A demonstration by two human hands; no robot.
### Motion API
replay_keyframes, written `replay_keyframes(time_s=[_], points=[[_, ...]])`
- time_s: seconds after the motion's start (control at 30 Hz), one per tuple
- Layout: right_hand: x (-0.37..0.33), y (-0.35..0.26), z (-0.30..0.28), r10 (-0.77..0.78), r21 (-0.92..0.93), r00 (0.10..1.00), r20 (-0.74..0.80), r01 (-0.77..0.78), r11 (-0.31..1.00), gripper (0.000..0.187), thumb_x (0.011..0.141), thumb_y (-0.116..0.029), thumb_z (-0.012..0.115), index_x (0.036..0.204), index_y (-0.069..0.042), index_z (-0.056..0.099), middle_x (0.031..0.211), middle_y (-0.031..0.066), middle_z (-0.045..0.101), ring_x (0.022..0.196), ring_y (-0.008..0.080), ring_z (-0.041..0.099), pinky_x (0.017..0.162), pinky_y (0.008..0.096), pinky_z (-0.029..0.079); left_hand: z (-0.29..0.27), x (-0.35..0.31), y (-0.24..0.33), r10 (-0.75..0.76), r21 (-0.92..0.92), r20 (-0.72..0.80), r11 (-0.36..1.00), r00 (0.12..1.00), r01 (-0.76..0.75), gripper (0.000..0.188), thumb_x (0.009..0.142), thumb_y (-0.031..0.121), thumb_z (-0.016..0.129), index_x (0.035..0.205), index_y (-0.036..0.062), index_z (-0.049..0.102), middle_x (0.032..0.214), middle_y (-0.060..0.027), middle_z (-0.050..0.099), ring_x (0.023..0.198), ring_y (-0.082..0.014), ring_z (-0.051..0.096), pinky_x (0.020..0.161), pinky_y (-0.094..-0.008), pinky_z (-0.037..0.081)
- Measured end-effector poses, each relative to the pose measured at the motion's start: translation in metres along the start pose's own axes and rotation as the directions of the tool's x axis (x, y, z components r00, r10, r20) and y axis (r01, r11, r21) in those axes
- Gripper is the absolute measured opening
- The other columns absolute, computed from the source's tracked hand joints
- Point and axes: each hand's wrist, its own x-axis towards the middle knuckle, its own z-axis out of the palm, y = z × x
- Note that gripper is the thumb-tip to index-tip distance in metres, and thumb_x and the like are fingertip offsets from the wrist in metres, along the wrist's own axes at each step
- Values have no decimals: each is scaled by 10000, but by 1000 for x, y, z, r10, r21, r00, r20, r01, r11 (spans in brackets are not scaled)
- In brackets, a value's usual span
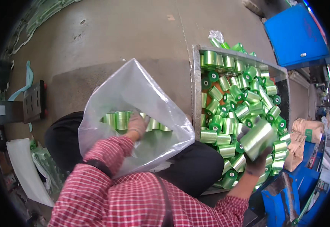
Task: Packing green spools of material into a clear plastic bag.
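A clear plastic bag [134, 85] stands wide-mouthed between my legs, with a row of green film rolls [121, 120] inside it. My left hand [136, 125], in a greyish glove, reaches into the bag and rests against these rolls, its fingers stretched out and the thumb apart; some fingertips are hard to make out. To the right, my gloved right hand [256, 160] grips a shiny green film roll [258, 139], tilted, above a large bin [196, 94]. Many similar loose rolls [242, 111] fill that bin, lying at all angles.
A blue box [297, 36] stands beyond the bin at the far right. Brown paper sacks [295, 149] and a blue holder [280, 196] are right of the bin. At left are a dark metal piece [35, 100] and a white sheet [26, 170]. Crumpled clear plastic [216, 36] lies behind the bin.
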Motion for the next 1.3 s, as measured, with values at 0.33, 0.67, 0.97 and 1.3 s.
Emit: replay_keyframes(time_s=[0.33,0.67,0.97,1.3], points=[[9,227,274,622,-916,783,11,-241,320,1048,681,-632,659,1288,127,266,1147,264,556,1015,326,601,846,358,474,31,-129,-15,749,-210,367,644,551,-736,523,832,381,506,1282,121,447,1257,-135,507,1102,-330,516,870,-411,446],[138,78,188,604,-766,628,491,641,-43,388,786,-346,620,967,-4,645,921,146,675,808,271,655,758,347,506,-1,-137,-2,674,-225,323,736,664,-638,510,793,303,550,1253,110,445,1172,-131,513,1090,-306,513,883,-422,423],[252,237,-64,217,-878,864,-454,-476,60,916,684,-528,670,1365,-36,306,1345,245,401,1239,337,427,975,440,395,34,-123,-10,551,269,511,627,660,-731,455,844,278,449,1284,164,443,1286,-62,462,1144,-242,495,926,-403,390],[159,136,-106,-19,-622,1000,-2,14,783,590,766,-314,694,1236,-19,494,1177,118,548,1119,266,514,939,399,454,-28,-102,36,801,383,174,482,573,-788,439,756,201,513,1187,123,535,1201,-130,538,1136,-290,511,1012,-440,365]])
